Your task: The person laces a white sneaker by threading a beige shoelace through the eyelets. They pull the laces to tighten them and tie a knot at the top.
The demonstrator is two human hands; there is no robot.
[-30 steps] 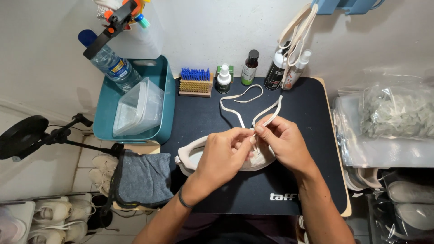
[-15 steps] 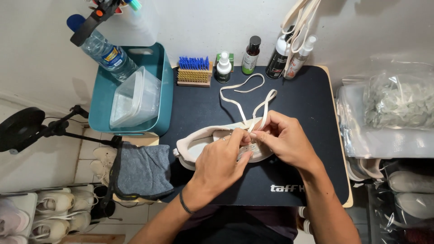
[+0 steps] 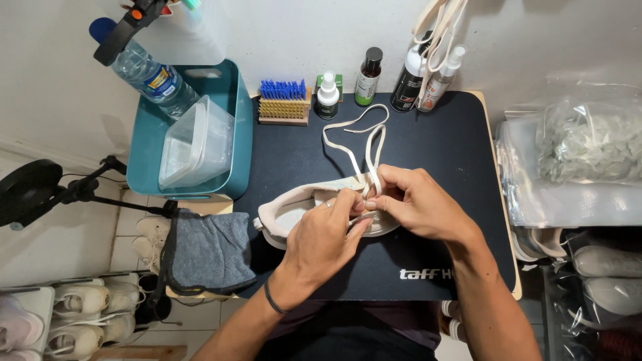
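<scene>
- Dark rectangular desk mat (image 3: pixel 441 154): bare to the right of the looped white shoelace (image 3: pixel 354 144) and along the front edge.
- Back edge: blocked by the blue-bristled wooden brush (image 3: pixel 284 102) and a row of small spray bottles (image 3: pixel 369 77).
- Left: teal plastic bin (image 3: pixel 234 134) holding a clear lidded container (image 3: pixel 197 144).
- Right: clear plastic bags (image 3: pixel 582 154), apparently just beside the mat's edge.
- Centre: both hands on the pale low-top shoe (image 3: pixel 287 214).

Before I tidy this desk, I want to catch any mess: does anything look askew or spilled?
Nothing is spilled. The water bottle leans tilted in the teal bin over a plastic box, and a grey cloth hangs off the table edge. Both hands are on the shoe.
</scene>
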